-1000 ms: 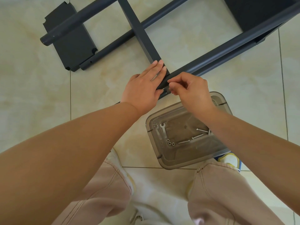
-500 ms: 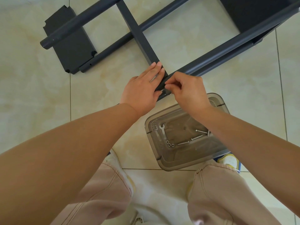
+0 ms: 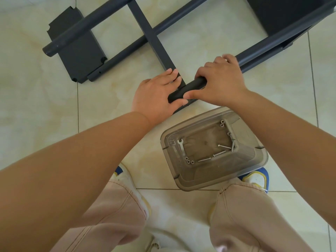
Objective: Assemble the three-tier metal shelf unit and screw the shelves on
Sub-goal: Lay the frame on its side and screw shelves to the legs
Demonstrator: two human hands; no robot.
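A dark grey metal shelf frame lies on its side on the tiled floor. Its near tube point(image 3: 283, 37) runs from upper right down to my hands. My right hand point(image 3: 221, 80) grips this tube near its lower end, fingers curled over it. My left hand point(image 3: 156, 91) lies against the tube's end with the thumb under it and straight fingers pressing on the flat cross shelf point(image 3: 152, 39). A second shelf panel point(image 3: 76, 51) sits at the upper left under two more tubes point(image 3: 87, 26).
A clear plastic box point(image 3: 254, 160) stands on the floor in front of my feet, holding a small wrench point(image 3: 181, 146), several screws point(image 3: 221, 153) and nuts point(image 3: 190, 161). Another dark panel point(image 3: 280, 13) is at the top right. My knees and shoes fill the bottom.
My right hand has stopped pinching at the joint and has shifted right to grasp the tube. My left hand has stayed on the shelf end. The camera has tilted slightly.
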